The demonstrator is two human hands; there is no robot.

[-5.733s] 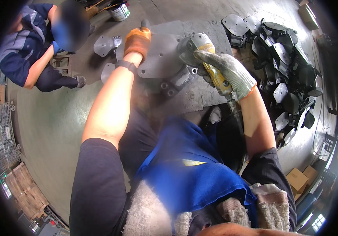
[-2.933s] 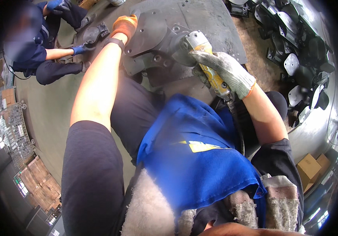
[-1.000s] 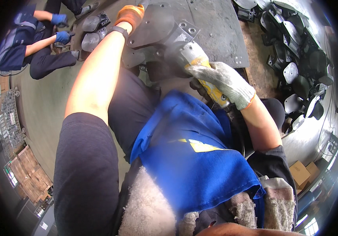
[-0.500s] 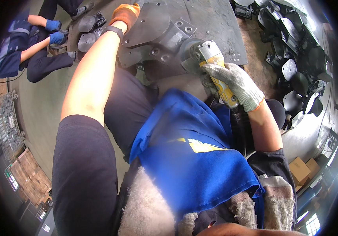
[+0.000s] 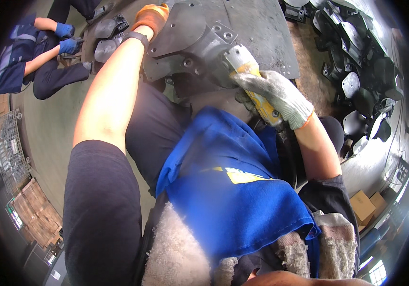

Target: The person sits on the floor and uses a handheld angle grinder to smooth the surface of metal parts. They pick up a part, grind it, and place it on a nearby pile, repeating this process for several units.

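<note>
My right hand [image 5: 280, 93], in a greyish-white knit glove, is wrapped around the yellow body of an angle grinder [image 5: 257, 102]. The grinder's metal head [image 5: 237, 57] lies over the right side of a dark grey metal bracket [image 5: 180, 29] with a rounded plate and drilled holes. Its disc is mostly hidden, so I cannot tell whether it touches the metal. My left hand [image 5: 152, 18], in an orange glove, is closed at the bracket's upper left edge; its fingertips are partly hidden. The bracket rests on a dark, dusty work surface [image 5: 266, 35] in front of my knees.
Several similar metal brackets [image 5: 349, 86] are heaped on the right. At upper left, a co-worker with blue gloves [image 5: 69, 46] sits near more brackets [image 5: 104, 50]. A wire cage [image 5: 11, 148] and wooden pallet [image 5: 38, 209] stand left, cardboard boxes [image 5: 362, 205] lower right.
My right hand has shifted the grinder left and slightly up across the bracket. My left hand stays in place at the bracket's edge.
</note>
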